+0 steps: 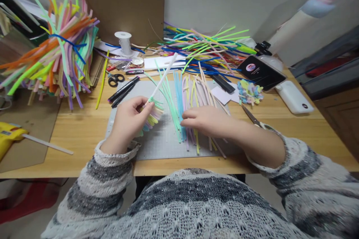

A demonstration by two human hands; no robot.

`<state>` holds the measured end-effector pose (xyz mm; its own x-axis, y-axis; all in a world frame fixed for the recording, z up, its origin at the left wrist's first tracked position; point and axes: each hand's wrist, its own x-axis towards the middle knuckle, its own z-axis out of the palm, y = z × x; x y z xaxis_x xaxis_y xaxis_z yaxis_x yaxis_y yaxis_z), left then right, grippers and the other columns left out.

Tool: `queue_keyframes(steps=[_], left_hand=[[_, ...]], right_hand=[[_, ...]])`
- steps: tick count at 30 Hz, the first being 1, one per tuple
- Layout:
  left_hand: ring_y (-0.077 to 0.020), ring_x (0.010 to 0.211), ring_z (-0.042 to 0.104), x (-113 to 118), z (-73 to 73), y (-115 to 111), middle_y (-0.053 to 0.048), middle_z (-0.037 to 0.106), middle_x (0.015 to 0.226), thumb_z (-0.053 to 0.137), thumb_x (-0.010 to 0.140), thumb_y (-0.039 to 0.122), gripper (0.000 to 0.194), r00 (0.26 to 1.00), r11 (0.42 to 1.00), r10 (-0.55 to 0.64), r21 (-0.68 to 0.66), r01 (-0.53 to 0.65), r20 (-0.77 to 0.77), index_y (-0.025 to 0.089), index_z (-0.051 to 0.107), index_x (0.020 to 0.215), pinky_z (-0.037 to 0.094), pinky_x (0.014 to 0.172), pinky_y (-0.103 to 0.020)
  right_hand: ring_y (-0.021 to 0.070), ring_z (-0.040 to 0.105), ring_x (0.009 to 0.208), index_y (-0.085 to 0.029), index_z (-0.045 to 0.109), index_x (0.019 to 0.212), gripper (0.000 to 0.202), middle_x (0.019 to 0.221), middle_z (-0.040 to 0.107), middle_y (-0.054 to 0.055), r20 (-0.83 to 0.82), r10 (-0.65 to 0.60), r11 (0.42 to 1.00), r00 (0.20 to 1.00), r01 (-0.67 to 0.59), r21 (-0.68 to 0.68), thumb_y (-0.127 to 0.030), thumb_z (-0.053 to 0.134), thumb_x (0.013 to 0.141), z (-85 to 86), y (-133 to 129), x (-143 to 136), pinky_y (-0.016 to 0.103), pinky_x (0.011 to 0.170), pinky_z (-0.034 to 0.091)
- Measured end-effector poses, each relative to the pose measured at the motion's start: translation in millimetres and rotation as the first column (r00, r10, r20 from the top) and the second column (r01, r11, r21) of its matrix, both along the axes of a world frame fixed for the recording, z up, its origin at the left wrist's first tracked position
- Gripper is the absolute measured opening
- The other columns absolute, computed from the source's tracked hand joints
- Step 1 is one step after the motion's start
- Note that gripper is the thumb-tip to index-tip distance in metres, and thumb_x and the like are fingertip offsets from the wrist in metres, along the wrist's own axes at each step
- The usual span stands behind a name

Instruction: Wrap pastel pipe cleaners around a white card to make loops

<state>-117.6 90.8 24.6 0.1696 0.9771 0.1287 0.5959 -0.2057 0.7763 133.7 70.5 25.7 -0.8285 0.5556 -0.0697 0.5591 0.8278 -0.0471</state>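
Observation:
My left hand (131,119) is closed around a white stick (164,76), whose lower end carries a fringe of pastel pipe cleaner pieces (153,118) in green, yellow and pink. The stick tilts up to the right. My right hand (204,120) is over the rows of loose pipe cleaners, its thumb and fingers pressed together at the blue pipe cleaners (178,97); whether it grips one is hidden. Green pipe cleaners (169,101) lie just left of the blue ones, while pink and yellow ones (196,93) spread partly under my right hand. They rest on a grey cutting mat (151,147).
A large pipe cleaner bundle (64,48) stands at left, above a yellow glue gun (11,136). Black scissors (116,79), markers (123,91) and a wire spool (123,43) lie behind. At right are a phone (260,73), white power bank (294,97) and open scissors (252,115).

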Motion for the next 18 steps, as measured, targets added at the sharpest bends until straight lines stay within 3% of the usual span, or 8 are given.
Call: queue_keyframes(steps=[6,18], left_hand=[[-0.0115,0.058,0.052,3.2,-1.2,-1.9,0.001,0.062,0.065,0.056,0.082,0.036,0.023,0.999,1.0,-0.027,0.007,0.027,-0.018,0.015,0.067,0.079,0.037,0.053,-0.021],[-0.0106,0.057,0.05,2.1,-0.4,-3.4,0.002,0.06,0.064,0.056,0.082,0.034,0.022,0.999,0.999,-0.031,0.016,0.032,-0.039,0.015,0.067,0.079,0.036,0.053,-0.021]], right_hand=[[0.0175,0.053,0.077,-0.023,0.057,0.088,0.007,0.09,0.06,0.003,0.105,0.072,0.997,0.992,-0.075,0.025,-0.017,0.052,0.088,-16.5,5.8,-9.8,0.031,0.056,0.029],[0.0187,0.05,0.079,-0.024,0.057,0.086,0.02,0.092,0.058,0.005,0.024,0.039,0.999,0.999,-0.038,-0.034,-0.008,0.045,0.085,-22.3,4.2,-1.8,0.032,0.059,0.03]])
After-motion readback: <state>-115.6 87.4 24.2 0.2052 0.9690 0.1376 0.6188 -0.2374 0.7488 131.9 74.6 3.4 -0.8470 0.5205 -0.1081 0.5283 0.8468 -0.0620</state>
